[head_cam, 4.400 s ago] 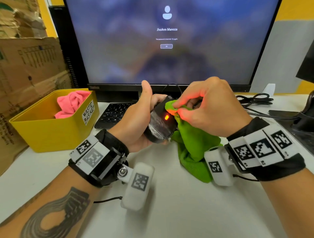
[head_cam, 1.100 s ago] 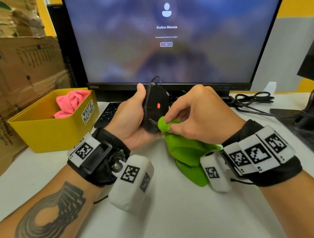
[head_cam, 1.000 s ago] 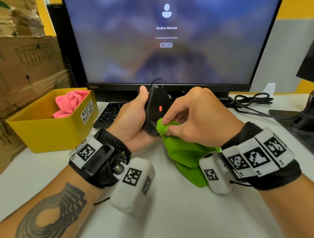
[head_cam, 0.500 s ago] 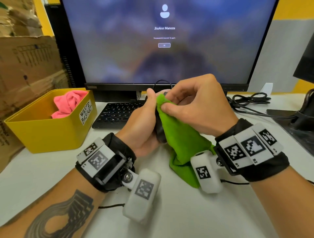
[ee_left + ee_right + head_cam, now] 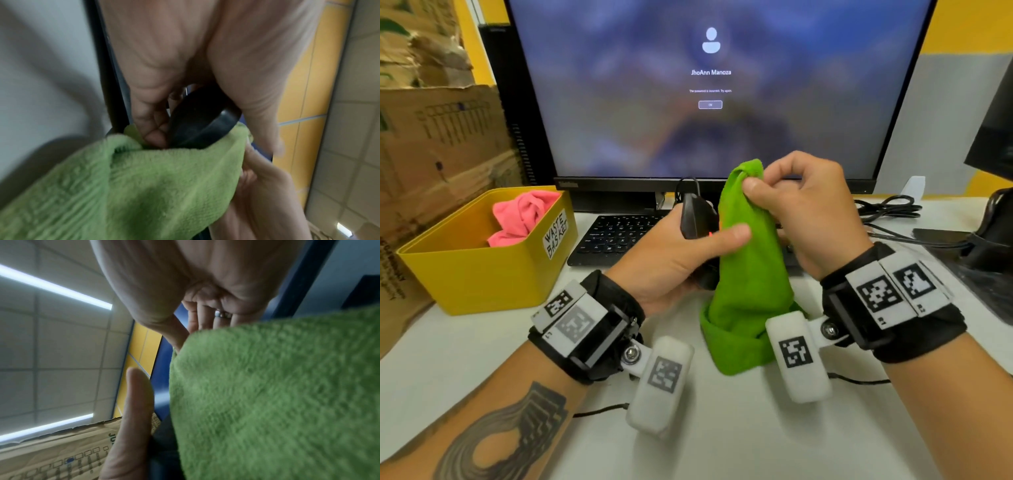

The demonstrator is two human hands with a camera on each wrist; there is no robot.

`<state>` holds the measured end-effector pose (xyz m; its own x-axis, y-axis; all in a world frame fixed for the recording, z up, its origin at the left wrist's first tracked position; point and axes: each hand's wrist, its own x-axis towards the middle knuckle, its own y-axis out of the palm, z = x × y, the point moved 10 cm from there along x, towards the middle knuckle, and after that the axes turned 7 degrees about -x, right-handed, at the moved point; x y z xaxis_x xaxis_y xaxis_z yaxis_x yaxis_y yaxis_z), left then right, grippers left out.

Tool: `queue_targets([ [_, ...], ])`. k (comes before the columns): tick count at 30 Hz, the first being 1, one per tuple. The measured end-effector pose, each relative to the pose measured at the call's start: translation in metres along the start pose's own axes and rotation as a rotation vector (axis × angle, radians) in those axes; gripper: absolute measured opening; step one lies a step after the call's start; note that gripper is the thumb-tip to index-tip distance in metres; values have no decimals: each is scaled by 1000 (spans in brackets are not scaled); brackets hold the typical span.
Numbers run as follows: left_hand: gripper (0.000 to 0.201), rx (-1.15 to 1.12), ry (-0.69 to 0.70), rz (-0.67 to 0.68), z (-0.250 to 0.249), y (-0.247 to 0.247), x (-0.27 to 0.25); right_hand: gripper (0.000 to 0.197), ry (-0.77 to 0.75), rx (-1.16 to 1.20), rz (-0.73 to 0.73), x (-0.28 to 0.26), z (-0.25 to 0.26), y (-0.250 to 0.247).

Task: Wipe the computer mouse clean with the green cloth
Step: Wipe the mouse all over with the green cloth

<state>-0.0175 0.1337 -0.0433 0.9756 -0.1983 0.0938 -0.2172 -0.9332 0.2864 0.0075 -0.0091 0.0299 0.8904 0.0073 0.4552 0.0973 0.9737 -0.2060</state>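
Above desk, mouse (image 5: pixel 694 217) in left hand (image 5: pixel 671 253) grip, cloth (image 5: pixel 748 260) draped beside

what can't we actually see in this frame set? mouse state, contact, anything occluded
- Black computer mouse: in the head view the hanging green cloth and left hand cover most of it; how clean it is cannot be told.
- Cloth-to-mouse contact: right wrist view is filled by blurred cloth; mouse barely shows.
- Left fingers behind the mouse: hidden in the head view.
- Small line under the name on the black monitor: too blurred to read with confidence.
- Right hand pinches the cloth top.
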Motion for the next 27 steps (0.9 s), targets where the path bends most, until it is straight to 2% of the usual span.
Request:
queue_targets([
  [2,64,24,13,13,0,-1,0,21,27,31,68,-4,-2,12],
  [6,62,14,78,-74,-10,-19,2,16,119,147,210,-12,-1,23],
  [8,62,-25,89,-117,-14,-27,2,34,117,62,289,-13,-3,25],
  [11,57,-96,110,-131,-22,-30,1,74,110,-166,505,-22,-13,39],
  [12,56,-130,116,-138,-24,-32,0,78,110,-261,563,-24,-19,43],
  [14,53,-201,132,-151,-28,-35,0,60,92,-385,593,-25,-24,45],
  [16,43,-248,139,-157,-31,-37,1,34,51,-374,546,-19,-20,39],
  [17,42,-260,137,-168,-30,-39,2,28,38,-328,519,-16,-17,35],
  [19,42,-252,123,-195,-26,-43,3,31,36,-165,484,-13,-13,29],
  [21,44,-215,93,-204,-20,-44,5,38,28,-4,509,-15,-11,32],
  [24,41,-112,69,-217,-15,-41,4,31,22,170,578,-23,-6,43],
  [25,37,-81,75,-220,-15,-41,4,30,30,207,571,-23,-5,45],
  [27,25,-51,81,-227,-15,-40,4,28,59,252,463,-16,-7,37],
])
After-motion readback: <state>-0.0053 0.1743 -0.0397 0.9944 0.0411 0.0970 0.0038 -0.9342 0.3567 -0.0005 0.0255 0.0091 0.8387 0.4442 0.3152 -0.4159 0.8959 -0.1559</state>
